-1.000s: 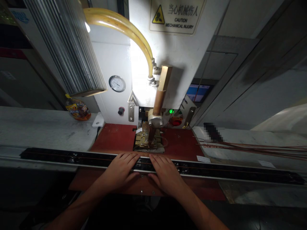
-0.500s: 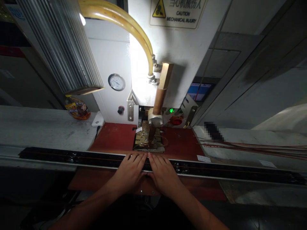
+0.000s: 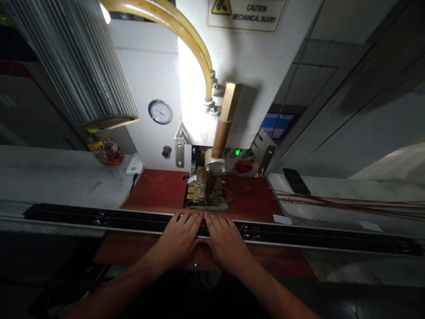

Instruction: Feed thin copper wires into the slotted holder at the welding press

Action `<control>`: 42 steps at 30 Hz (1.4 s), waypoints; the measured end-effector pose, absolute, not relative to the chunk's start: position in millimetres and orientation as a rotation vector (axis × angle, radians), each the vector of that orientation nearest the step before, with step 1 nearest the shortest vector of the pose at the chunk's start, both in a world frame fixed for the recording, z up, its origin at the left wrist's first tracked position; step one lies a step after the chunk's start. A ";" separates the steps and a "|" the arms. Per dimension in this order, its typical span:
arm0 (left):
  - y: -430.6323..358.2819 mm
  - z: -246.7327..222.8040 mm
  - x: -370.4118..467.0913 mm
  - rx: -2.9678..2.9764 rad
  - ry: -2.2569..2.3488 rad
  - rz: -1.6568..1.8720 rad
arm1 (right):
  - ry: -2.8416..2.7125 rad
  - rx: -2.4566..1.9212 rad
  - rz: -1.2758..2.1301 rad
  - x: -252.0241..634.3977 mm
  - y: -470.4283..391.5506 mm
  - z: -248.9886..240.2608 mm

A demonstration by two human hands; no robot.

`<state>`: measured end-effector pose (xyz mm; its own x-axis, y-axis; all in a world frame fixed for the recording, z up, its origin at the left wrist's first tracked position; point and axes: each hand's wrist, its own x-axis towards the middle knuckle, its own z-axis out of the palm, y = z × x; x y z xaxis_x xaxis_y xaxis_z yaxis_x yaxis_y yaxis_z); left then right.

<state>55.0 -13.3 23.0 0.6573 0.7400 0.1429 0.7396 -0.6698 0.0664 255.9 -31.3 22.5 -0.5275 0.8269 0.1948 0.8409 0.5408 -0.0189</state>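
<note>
A long black strip with pale edges and a thin copper-coloured line along it (image 3: 299,237) lies crosswise in front of me. My left hand (image 3: 179,237) grips it near the middle, fingers over the top to the far edge and thumb at the near edge. Beside it, my right hand (image 3: 226,239) holds the same strip in the same way. The two thumbs almost meet, and the index fingers are close together. Just beyond the fingers stands a brass clamp block (image 3: 199,190), under the copper rod (image 3: 221,139) of a white machine (image 3: 255,57).
Red boards (image 3: 159,188) cover the bench around the block. Thin copper rods (image 3: 348,203), a phone (image 3: 296,180) and paper labels (image 3: 282,219) lie at the right. A bottle (image 3: 105,149) and a white box (image 3: 134,165) stand at the left. A ribbed lamp (image 3: 83,66) overhangs.
Both hands keep their place on the strip, which has not visibly moved along the bench. The view has shifted very slightly.
</note>
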 end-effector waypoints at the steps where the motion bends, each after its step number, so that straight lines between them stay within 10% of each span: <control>1: -13.3 23.6 54.8 2.855 1.270 0.255 | -2.594 -1.416 -0.106 256.3 -31.5 22.7; 42: -13.5 18.7 54.2 2.834 1.275 0.313 | -2.556 -1.417 -0.053 255.1 -31.9 22.5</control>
